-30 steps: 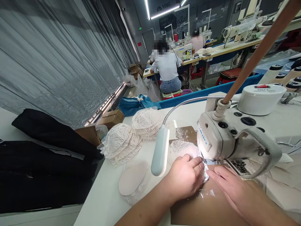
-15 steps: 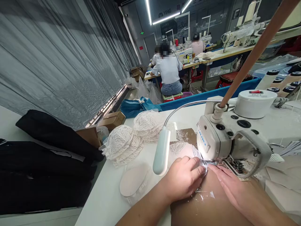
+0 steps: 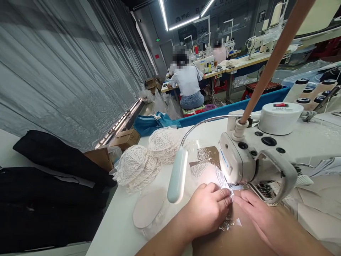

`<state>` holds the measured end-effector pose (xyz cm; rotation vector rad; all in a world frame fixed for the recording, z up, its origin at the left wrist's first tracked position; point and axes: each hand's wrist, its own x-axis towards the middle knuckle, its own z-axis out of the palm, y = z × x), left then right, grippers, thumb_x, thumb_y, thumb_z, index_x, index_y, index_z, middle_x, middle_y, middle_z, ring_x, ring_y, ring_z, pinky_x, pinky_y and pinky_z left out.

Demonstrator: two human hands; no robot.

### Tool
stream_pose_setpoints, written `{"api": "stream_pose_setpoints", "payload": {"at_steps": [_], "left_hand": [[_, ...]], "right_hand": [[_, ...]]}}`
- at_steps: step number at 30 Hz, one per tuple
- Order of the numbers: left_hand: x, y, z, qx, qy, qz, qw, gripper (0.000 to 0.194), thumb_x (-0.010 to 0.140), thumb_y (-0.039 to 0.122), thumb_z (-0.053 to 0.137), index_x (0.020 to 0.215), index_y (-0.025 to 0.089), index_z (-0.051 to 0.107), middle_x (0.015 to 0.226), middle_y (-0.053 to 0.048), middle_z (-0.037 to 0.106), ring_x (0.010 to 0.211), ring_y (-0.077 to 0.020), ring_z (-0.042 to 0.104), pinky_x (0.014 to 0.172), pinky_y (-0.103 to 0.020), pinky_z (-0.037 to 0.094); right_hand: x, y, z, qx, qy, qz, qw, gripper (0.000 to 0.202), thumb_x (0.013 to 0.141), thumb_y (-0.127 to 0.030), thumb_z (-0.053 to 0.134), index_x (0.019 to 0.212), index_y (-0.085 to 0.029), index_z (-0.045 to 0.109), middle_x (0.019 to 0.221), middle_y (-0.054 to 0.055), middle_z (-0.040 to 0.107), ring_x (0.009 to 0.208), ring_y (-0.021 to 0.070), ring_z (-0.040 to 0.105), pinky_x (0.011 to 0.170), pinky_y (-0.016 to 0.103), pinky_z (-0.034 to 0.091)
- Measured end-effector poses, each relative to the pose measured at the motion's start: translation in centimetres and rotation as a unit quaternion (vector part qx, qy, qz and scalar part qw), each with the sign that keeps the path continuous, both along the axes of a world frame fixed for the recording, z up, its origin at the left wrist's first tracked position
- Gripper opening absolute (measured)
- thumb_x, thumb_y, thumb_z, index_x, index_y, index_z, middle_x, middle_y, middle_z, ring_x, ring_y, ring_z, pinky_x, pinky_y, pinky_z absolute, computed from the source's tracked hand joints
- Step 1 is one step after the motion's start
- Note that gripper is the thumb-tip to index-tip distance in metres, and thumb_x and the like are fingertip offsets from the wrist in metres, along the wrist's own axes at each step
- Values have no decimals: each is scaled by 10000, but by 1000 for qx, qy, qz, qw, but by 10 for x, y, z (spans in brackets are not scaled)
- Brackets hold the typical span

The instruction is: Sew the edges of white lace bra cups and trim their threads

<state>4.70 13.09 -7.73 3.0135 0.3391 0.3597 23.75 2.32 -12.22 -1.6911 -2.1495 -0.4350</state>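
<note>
Beneath the head of a white sewing machine [image 3: 234, 160], a pale pink cup piece [image 3: 210, 175] with white lace trim [image 3: 221, 178] lies at the needle area. My left hand [image 3: 210, 208] is closed, pinching the lace trim between thumb and fingers just in front of the machine. From the right, my right hand [image 3: 257, 211] meets it with fingers bent, their tips closed on the same edge of the lace trim. The needle and presser foot are mostly hidden behind the hands and the machine head. A brown board [image 3: 239, 241] lies under both hands.
A lamp [image 3: 177, 176] on a bent metal neck hangs left of the machine. Stacked lace cups [image 3: 135, 165] and a round beige pad [image 3: 149, 209] lie on the white table. Beige pieces [image 3: 317, 213] sit at right. A person [image 3: 188, 81] sits farther back.
My right hand's fingers, flatter before, have bent and come in to the lace beside my left hand. The whole view has shifted slightly.
</note>
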Motion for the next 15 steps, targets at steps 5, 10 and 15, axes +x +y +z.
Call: {"api": "stream_pose_setpoints", "payload": {"at_steps": [5, 10, 15], "left_hand": [[3, 2, -3, -41, -25, 20, 999, 284, 979, 262, 463, 1177, 156, 638, 1228, -37, 671, 877, -206, 555, 780, -334, 475], [5, 7, 0, -79, -39, 48, 995, 269, 965, 265, 471, 1133, 160, 652, 1086, -88, 689, 869, -213, 559, 792, -342, 480], [4, 13, -2, -98, -68, 85, 989, 239, 931, 259, 501, 1087, 178, 662, 1151, -93, 655, 1075, -269, 538, 950, -418, 454]], "right_hand": [[-1, 4, -1, 19, -41, -39, 998, 531, 779, 32, 409, 1179, -232, 638, 980, 66, 742, 662, 220, 675, 749, 412, 511], [6, -1, -20, -7, -44, -48, 998, 544, 841, -31, 369, 1235, -284, 646, 990, 92, 737, 787, 250, 716, 589, 334, 511], [14, -5, -22, -12, -30, 8, 999, 449, 908, -116, 355, 1213, -257, 652, 1100, 97, 727, 874, 258, 725, 575, 328, 534]]}}
